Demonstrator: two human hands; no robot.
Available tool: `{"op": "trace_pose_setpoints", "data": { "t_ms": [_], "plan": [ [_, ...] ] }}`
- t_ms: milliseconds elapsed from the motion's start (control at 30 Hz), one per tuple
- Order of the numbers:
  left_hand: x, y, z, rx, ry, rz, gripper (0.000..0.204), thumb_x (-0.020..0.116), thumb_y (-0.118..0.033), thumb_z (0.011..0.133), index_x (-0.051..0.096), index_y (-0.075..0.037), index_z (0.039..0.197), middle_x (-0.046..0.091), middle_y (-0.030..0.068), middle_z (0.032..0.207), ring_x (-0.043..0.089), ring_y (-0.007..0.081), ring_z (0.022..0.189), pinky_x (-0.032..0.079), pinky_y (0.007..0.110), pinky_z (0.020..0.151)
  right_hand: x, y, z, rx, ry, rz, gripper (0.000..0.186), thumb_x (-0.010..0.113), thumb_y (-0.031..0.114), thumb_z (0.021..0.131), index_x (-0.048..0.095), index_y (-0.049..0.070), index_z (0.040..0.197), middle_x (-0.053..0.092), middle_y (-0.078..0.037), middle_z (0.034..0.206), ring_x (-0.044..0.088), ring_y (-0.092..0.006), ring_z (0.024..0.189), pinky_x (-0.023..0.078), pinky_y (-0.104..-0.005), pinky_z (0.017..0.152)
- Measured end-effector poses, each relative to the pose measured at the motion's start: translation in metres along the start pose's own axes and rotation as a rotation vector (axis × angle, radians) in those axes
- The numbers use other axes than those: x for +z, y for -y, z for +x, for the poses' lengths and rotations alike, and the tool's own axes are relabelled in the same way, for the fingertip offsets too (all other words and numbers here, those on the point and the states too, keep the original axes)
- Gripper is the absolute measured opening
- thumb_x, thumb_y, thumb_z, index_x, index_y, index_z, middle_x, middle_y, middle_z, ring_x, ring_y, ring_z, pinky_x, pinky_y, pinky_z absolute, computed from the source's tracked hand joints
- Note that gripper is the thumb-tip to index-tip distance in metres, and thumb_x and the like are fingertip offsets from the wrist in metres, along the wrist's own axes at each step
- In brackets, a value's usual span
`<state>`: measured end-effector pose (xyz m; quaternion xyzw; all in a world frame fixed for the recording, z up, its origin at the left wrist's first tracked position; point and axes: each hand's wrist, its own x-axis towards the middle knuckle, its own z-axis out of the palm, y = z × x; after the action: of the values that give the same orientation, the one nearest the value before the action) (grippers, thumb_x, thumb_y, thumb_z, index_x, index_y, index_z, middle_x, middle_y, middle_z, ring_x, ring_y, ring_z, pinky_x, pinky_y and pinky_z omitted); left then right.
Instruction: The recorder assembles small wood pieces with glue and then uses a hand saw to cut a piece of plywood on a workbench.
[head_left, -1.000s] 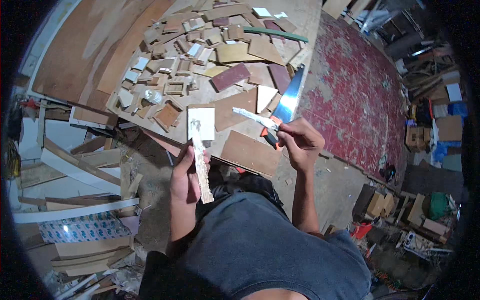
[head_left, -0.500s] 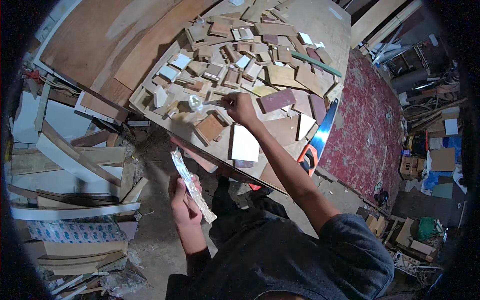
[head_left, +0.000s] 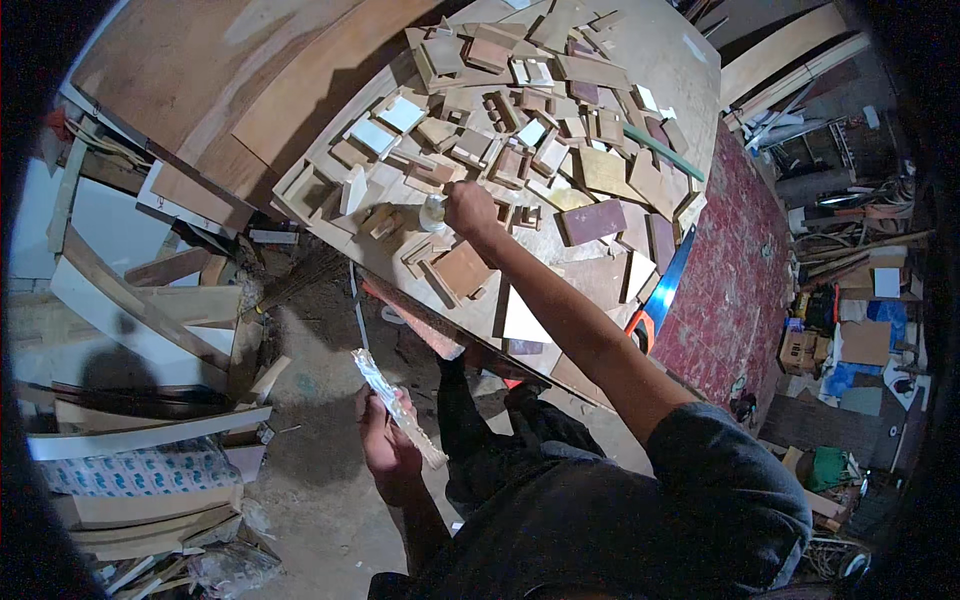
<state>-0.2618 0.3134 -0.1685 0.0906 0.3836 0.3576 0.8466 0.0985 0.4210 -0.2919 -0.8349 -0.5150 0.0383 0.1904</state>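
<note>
Low in front of the table, my left hand [head_left: 386, 448] is closed round a narrow, rough-edged strip [head_left: 398, 402] with a shiny whitish coating along its face. The strip is tilted, its upper end pointing toward the table. My right hand [head_left: 470, 209] is over the near part of the table, fingers pinched together beside a small round whitish container [head_left: 433, 213]. The thin tool it held in the earlier frame is mostly hidden by the hand now. Close by, a shallow brown wooden box-like piece [head_left: 462, 268] lies near the table edge.
Many small wood offcuts and boxy pieces cover the table [head_left: 685, 75]. A handsaw [head_left: 668, 285] with an orange-and-black handle lies along its right edge. A green strip [head_left: 663, 150] rests among the blocks. Boards and scrap [head_left: 150, 310] are stacked at left; clutter fills the far right.
My right hand has come right up to the small container, covering the thin tool. My left hand and the strip sit slightly lower in the picture. The whole view has shifted.
</note>
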Motion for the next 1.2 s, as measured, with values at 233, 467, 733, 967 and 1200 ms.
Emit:
{"op": "trace_pose_setpoints", "data": {
  "t_ms": [233, 467, 733, 967, 1200],
  "plan": [
    [0.008, -0.004, 0.002, 0.082, -0.039, 0.069, 0.032, 0.056, -0.025, 0.096, 0.052, -0.003, 0.119, 0.057, 0.0088, 0.094, 0.054, 0.0162, 0.082, 0.045, 0.029, 0.073, 0.024, -0.007, 0.002, -0.123, 0.056, -0.066, 0.016, 0.066, 0.017, 0.075, 0.065, 0.002, 0.074, 0.063, -0.023, 0.069, 0.065, -0.0398, 0.067, 0.052, -0.0482, 0.061],
    [-0.003, -0.006, -0.001, 0.109, -0.025, 0.039, 0.033, 0.058, -0.028, 0.095, 0.052, -0.003, 0.117, 0.058, 0.0093, 0.095, 0.054, 0.0174, 0.083, 0.046, 0.030, 0.073, 0.023, -0.010, 0.001, 0.241, 0.055, 0.065, 0.027, 0.075, 0.025, 0.072, 0.069, -0.001, 0.074, 0.065, -0.025, 0.073, 0.066, -0.0402, 0.069, 0.053, -0.0466, 0.063],
    [-0.005, -0.002, -0.004, 0.149, -0.013, 0.146, 0.037, 0.057, -0.027, 0.096, 0.051, -0.005, 0.125, 0.058, 0.0099, 0.098, 0.055, 0.0185, 0.085, 0.046, 0.031, 0.076, 0.016, -0.037, 0.000, 0.265, -0.101, 0.192, 0.033, 0.076, 0.025, 0.071, 0.065, -0.006, 0.065, 0.061, -0.023, 0.062, 0.064, -0.0366, 0.059, 0.049, -0.0441, 0.056],
    [0.023, 0.001, -0.009, 0.111, 0.080, -0.110, 0.037, 0.059, -0.020, 0.095, 0.051, -0.005, 0.128, 0.059, 0.0095, 0.100, 0.055, 0.0171, 0.084, 0.045, 0.028, 0.074, -0.012, -0.054, -0.013, 0.370, -0.044, 0.353, 0.033, 0.077, 0.027, 0.071, 0.068, -0.004, 0.063, 0.060, -0.012, 0.051, 0.058, -0.0192, 0.044, 0.047, -0.0355, 0.046],
    [0.066, 0.013, -0.030, 0.163, 0.081, -0.010, 0.045, 0.065, -0.021, 0.091, 0.051, -0.001, 0.129, 0.059, 0.0096, 0.100, 0.055, 0.0172, 0.087, 0.046, 0.029, 0.076, -0.083, -0.059, -0.075, 0.584, 0.123, 0.976, 0.028, 0.075, 0.024, 0.083, 0.072, -0.001, 0.072, 0.064, -0.005, 0.060, 0.052, -0.0083, 0.046, 0.042, -0.0248, 0.042]
  ]
}}
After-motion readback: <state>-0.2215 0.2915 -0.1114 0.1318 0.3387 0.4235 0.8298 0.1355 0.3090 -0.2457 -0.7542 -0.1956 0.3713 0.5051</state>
